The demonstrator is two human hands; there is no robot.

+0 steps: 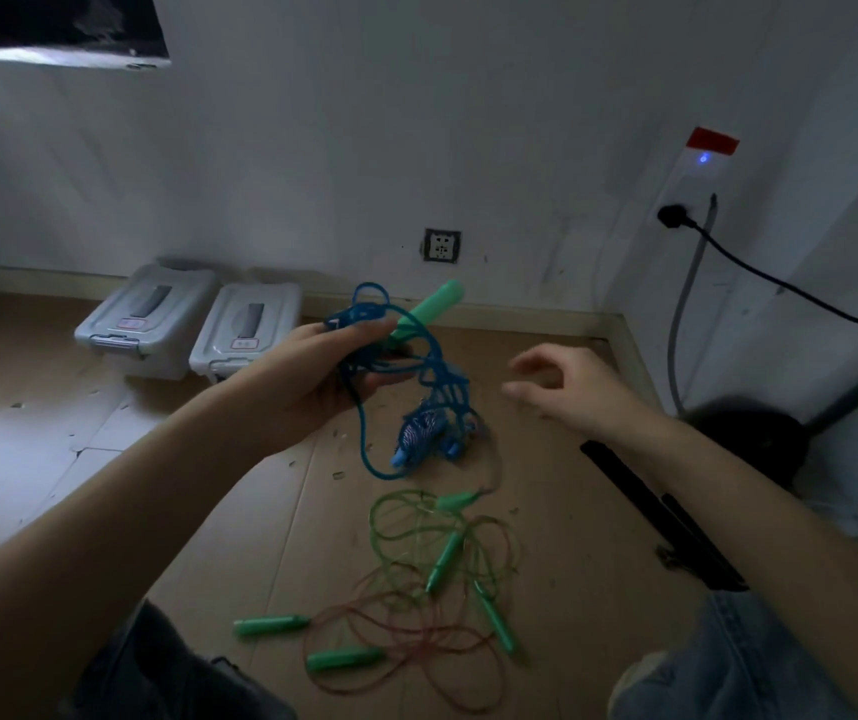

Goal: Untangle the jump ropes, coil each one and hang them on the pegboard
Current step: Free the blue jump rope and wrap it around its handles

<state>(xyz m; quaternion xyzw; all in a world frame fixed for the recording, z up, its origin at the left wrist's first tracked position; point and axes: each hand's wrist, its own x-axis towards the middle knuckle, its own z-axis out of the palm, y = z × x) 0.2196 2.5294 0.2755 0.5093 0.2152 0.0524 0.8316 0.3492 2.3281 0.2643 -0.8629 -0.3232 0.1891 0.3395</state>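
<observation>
Jeans-clad knees point(738, 662) frame the bottom of the view, and between them, on the cardboard floor point(572, 563), a loose heap is spread: a green rope point(416, 517) and a red rope point(406, 646) with green handles point(271, 626), overlapping near the floor's near edge.

Higher up, a blue rope point(432, 371) is held off the floor by the left hand point(323, 376), whose fingers are curled round a knot of blue loops and the base of a light green handle point(429, 306) that points toward the wall. From the grip, strands hang down to a blue patterned handle point(419, 433) that dangles close to the floor.

The right hand point(557, 387) is held beside the hanging strands without touching them, its fingers loosely curled and holding nothing.

Untangling is judged barely begun. The step is best done by keeping the bundle raised, picking one free strand with the right hand and drawing loops out slack rather than pulled tight. No pegboard is seen.
</observation>
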